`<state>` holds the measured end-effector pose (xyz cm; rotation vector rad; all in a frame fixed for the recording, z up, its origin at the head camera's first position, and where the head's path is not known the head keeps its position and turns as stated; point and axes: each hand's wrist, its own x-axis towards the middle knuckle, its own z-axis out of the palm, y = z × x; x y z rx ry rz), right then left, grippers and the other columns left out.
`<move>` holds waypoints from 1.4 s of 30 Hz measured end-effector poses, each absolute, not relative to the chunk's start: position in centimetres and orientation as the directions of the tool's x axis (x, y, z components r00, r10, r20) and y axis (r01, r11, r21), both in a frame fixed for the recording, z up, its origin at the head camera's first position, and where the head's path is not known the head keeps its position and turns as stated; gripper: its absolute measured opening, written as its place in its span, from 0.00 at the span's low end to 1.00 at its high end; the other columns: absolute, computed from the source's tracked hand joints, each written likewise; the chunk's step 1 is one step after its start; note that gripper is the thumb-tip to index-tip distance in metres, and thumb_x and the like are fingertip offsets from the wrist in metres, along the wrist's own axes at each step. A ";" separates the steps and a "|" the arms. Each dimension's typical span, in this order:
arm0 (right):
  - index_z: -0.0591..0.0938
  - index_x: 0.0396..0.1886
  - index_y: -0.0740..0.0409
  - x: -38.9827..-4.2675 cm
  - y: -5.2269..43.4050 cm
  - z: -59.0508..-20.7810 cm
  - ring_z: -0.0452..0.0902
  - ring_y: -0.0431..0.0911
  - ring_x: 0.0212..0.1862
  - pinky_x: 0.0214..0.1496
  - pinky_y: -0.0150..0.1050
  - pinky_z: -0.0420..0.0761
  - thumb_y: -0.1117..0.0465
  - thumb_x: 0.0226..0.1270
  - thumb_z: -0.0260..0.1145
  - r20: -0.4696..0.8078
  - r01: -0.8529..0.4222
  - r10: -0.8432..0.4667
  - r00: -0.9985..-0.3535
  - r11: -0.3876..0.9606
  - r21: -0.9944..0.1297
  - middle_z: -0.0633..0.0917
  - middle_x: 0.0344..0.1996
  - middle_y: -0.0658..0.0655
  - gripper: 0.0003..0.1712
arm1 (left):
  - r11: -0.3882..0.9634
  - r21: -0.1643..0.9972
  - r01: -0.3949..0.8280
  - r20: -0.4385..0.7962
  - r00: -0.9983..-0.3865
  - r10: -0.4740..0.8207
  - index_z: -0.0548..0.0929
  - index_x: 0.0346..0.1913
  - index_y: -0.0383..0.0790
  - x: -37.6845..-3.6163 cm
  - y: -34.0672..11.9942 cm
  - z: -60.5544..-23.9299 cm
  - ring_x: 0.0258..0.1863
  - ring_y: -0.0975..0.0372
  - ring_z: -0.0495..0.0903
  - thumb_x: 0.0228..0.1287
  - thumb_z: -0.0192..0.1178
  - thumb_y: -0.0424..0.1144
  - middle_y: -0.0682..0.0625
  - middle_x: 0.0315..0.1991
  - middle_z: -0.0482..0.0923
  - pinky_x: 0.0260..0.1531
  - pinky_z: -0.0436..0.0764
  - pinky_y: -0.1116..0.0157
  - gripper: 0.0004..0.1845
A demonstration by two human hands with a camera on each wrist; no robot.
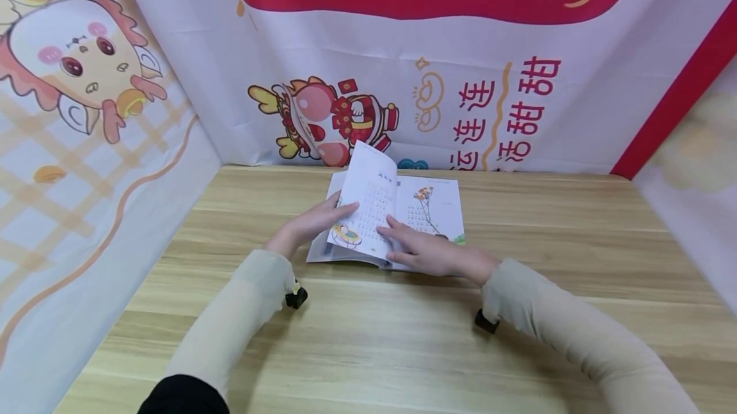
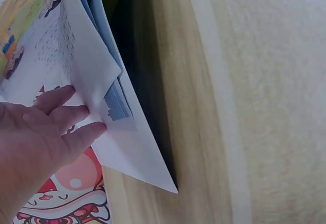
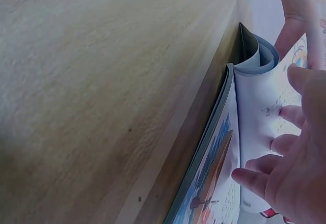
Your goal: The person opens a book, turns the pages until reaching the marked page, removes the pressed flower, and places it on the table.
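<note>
An illustrated book lies spread on the table, its pages printed with text and coloured drawings. My left hand holds a raised left page at its outer edge, thumb on the front and fingers behind it. Its fingers lie against the page's back in the left wrist view, over the lower leaves and cover. My right hand has its fingers spread, fingertips touching the pages near the spine. From the right wrist, those pages appear curved up beside a flat page with a boat-like drawing.
The wood-grain table extends around the book on all sides. A printed cloth with cartoon figures and red lettering hangs behind it, and another cloth stands along the left. Small black devices are at both wrists.
</note>
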<state>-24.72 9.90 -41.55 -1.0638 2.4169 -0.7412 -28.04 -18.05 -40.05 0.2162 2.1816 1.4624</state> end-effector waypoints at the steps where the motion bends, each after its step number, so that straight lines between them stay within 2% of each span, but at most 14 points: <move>1: 0.57 0.83 0.48 -24.7 9.8 -41.5 0.42 0.54 0.81 0.79 0.52 0.51 0.44 0.83 0.52 -0.139 -0.559 -0.763 -0.631 0.571 -0.601 0.43 0.82 0.58 0.37 | 0.408 0.903 -0.132 -0.305 -0.866 0.395 0.43 0.84 0.49 -28.1 -18.1 -40.2 0.68 0.51 0.70 0.80 0.50 0.55 0.42 0.66 0.73 0.75 0.54 0.46 0.41; 4: 0.57 0.83 0.48 -24.5 9.6 -41.3 0.42 0.54 0.81 0.79 0.52 0.51 0.44 0.82 0.53 -0.150 -0.565 -0.761 -0.632 0.584 -0.583 0.44 0.83 0.57 0.37 | 0.413 0.905 -0.095 -0.269 -0.883 0.385 0.38 0.84 0.50 -28.1 -18.2 -40.4 0.63 0.49 0.73 0.77 0.58 0.46 0.41 0.70 0.69 0.74 0.55 0.46 0.46; 7: 0.57 0.83 0.47 -24.4 9.5 -41.1 0.42 0.54 0.81 0.79 0.52 0.51 0.44 0.82 0.53 -0.170 -0.561 -0.755 -0.633 0.599 -0.572 0.43 0.83 0.56 0.37 | 0.459 0.887 -0.055 -0.238 -0.905 0.352 0.32 0.84 0.50 -28.0 -18.2 -40.4 0.74 0.48 0.59 0.73 0.63 0.43 0.41 0.81 0.50 0.76 0.49 0.46 0.54; 11: 0.56 0.84 0.46 -24.3 9.4 -41.2 0.41 0.54 0.81 0.79 0.52 0.52 0.43 0.82 0.53 -0.198 -0.553 -0.744 -0.638 0.621 -0.555 0.42 0.83 0.55 0.37 | 0.522 0.853 0.000 -0.192 -0.930 0.312 0.27 0.82 0.45 -28.0 -17.9 -40.9 0.80 0.49 0.46 0.69 0.67 0.40 0.41 0.84 0.34 0.77 0.45 0.47 0.60; 15: 0.55 0.84 0.42 -24.3 9.4 -41.3 0.41 0.55 0.81 0.79 0.53 0.53 0.42 0.82 0.53 -0.210 -0.549 -0.735 -0.645 0.637 -0.542 0.41 0.83 0.53 0.37 | 0.565 0.824 0.044 -0.151 -0.944 0.293 0.27 0.82 0.41 -28.1 -17.4 -41.4 0.78 0.47 0.52 0.67 0.68 0.35 0.39 0.83 0.33 0.77 0.50 0.51 0.61; 18: 0.55 0.84 0.41 -24.4 9.5 -41.3 0.41 0.56 0.81 0.78 0.55 0.54 0.41 0.82 0.52 -0.213 -0.548 -0.736 -0.643 0.636 -0.543 0.40 0.83 0.52 0.37 | 0.609 0.790 0.077 -0.130 -0.949 0.288 0.29 0.82 0.39 -28.0 -17.0 -41.3 0.80 0.47 0.47 0.66 0.68 0.33 0.38 0.83 0.32 0.78 0.48 0.53 0.60; 21: 0.54 0.84 0.39 -24.4 9.6 -41.2 0.41 0.55 0.81 0.78 0.56 0.54 0.41 0.81 0.53 -0.221 -0.544 -0.736 -0.640 0.637 -0.546 0.39 0.83 0.50 0.38 | 0.642 0.761 0.096 -0.129 -0.947 0.294 0.32 0.83 0.38 -28.0 -16.8 -41.2 0.81 0.49 0.38 0.67 0.67 0.34 0.37 0.83 0.31 0.78 0.42 0.53 0.58; 29: 0.51 0.84 0.32 -24.3 10.8 -41.0 0.40 0.54 0.82 0.78 0.57 0.55 0.41 0.80 0.56 -0.258 -0.539 -0.730 -0.632 0.654 -0.531 0.38 0.83 0.46 0.40 | 0.685 0.724 0.073 -0.185 -0.937 0.295 0.42 0.84 0.45 -27.9 -16.6 -41.1 0.81 0.51 0.33 0.71 0.66 0.37 0.41 0.83 0.29 0.77 0.42 0.49 0.50; 35: 0.50 0.84 0.34 -24.1 12.4 -41.1 0.38 0.55 0.82 0.78 0.58 0.52 0.43 0.79 0.59 -0.289 -0.520 -0.716 -0.635 0.674 -0.525 0.41 0.84 0.50 0.43 | 0.701 0.708 0.086 -0.187 -0.935 0.303 0.47 0.84 0.46 -27.8 -16.3 -41.0 0.81 0.51 0.34 0.72 0.64 0.38 0.41 0.83 0.28 0.77 0.43 0.49 0.47; 42: 0.54 0.84 0.43 -24.1 14.5 -41.3 0.39 0.59 0.81 0.78 0.60 0.51 0.44 0.77 0.62 -0.302 -0.525 -0.704 -0.642 0.692 -0.495 0.46 0.83 0.55 0.43 | 0.720 0.685 0.114 -0.183 -0.929 0.321 0.49 0.84 0.46 -27.9 -16.2 -41.2 0.81 0.47 0.34 0.73 0.63 0.37 0.41 0.83 0.29 0.77 0.43 0.48 0.44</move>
